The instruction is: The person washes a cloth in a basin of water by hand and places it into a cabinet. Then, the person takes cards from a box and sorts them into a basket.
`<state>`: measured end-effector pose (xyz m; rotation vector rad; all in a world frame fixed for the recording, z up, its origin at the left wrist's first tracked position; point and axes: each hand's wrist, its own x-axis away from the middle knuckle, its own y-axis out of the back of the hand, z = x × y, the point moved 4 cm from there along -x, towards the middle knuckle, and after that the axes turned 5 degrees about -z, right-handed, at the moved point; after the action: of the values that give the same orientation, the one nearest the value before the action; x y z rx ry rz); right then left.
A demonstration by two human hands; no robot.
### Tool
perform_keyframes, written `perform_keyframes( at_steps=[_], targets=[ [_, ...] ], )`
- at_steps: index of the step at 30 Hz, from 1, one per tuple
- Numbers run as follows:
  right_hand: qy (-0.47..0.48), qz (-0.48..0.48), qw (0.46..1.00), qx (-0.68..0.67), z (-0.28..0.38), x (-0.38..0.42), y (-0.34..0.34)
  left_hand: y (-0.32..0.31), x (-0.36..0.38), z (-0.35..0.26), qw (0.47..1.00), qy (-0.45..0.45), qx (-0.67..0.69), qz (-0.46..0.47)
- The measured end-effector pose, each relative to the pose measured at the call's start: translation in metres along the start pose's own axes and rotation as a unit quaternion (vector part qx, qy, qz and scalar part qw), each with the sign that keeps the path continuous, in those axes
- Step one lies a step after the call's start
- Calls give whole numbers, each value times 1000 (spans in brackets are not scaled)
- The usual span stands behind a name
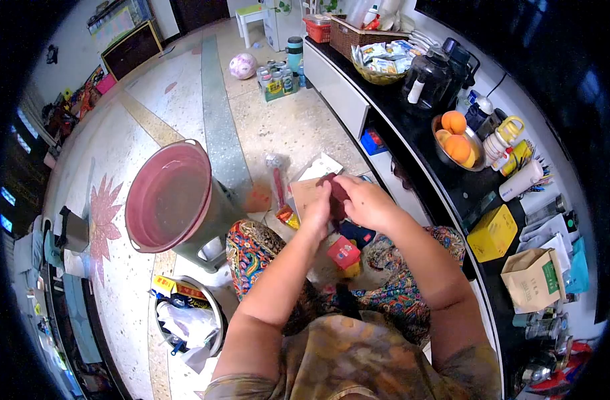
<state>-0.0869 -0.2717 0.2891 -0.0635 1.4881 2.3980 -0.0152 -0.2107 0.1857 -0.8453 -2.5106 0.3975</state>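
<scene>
One pink basin (168,197), three oranges (456,137), one ball (242,66), one yellow box (493,232), two hands (348,200).

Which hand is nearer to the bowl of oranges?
Right. The right hand is toward the counter side, closer to the bowl of oranges; the left hand lies beyond it, farther away.

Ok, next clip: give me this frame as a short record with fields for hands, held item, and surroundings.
left hand: left hand raised over the lap, fingers on a small dark reddish item
right hand: right hand grips the same item from the other side
held item: too small to identify
lap: patterned fabric, a red box below the hands
left side: pink basin on a grey stool
right side: black counter with a bowl of oranges and a yellow box
</scene>
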Motion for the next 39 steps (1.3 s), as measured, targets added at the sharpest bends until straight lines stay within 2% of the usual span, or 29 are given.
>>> perform_keyframes(
  at_steps=[1,2,3,5,6,8,10,12,13,14,15,16,19,22,24,30,31,32,35,37,38,39],
  targets=[
    [25,-61,998,-1,-11,4,-5,9,-4,-5,990,-84,-104,-51],
    [25,-60,998,-2,-11,7,-4,16,-9,-9,990,-83,-105,-51],
    [-19,-50,998,-16,-13,10,-3,25,-18,-14,954,-125,-264,-67],
    [-89,-16,994,-60,-22,13,-11,34,-37,-5,902,-227,-355,-94],
    [-92,-18,994,-62,-25,16,-20,32,-36,-12,868,-275,-398,-115],
    [-155,-3,958,-240,-27,28,-49,26,-27,-21,958,-137,-245,-54],
    [-12,-55,981,-185,-13,42,-71,25,-27,-23,960,-146,-230,-62],
    [-101,42,944,-312,0,49,-63,35,-35,-20,984,-142,-66,-90],
    [-130,74,931,-333,-7,47,-63,41,-35,-15,996,-83,-4,-21],
    [-160,105,916,-353,-18,44,-62,42,-32,-20,997,-69,17,-5],
    [-158,59,903,-395,-28,41,-60,33,-17,-33,997,-52,48,22],
    [-162,-66,907,-384,-43,39,-60,24,-4,-45,995,-35,79,49],
    [-188,-200,888,-368,-83,26,-63,17,0,-53,994,-46,65,80],
    [-216,-218,881,-360,-90,15,-69,5,7,-56,992,-57,44,107],
    [-244,-194,889,-336,-80,12,-65,0,8,-53,991,-60,37,117],
    [-238,-295,813,-442,-76,17,-53,6,-1,-43,992,-60,45,102],
    [-258,-291,775,-499,-87,15,-60,8,-2,-41,992,-60,46,101],
    [-266,-267,765,-522,-87,16,-55,8,2,-43,994,-43,51,89],
    [-249,-292,766,-515,-83,15,-40,20,-8,-33,996,-17,66,51],
    [-261,-275,728,-570,-73,13,-25,35,-19,-18,997,-5,77,22],
    [-262,-273,730,-569,-76,11,-24,41,-20,-11,994,62,94,-3],
    [-285,-233,754,-544,-80,9,-23,45,-20,-3,985,128,109,-28]
  ],
)
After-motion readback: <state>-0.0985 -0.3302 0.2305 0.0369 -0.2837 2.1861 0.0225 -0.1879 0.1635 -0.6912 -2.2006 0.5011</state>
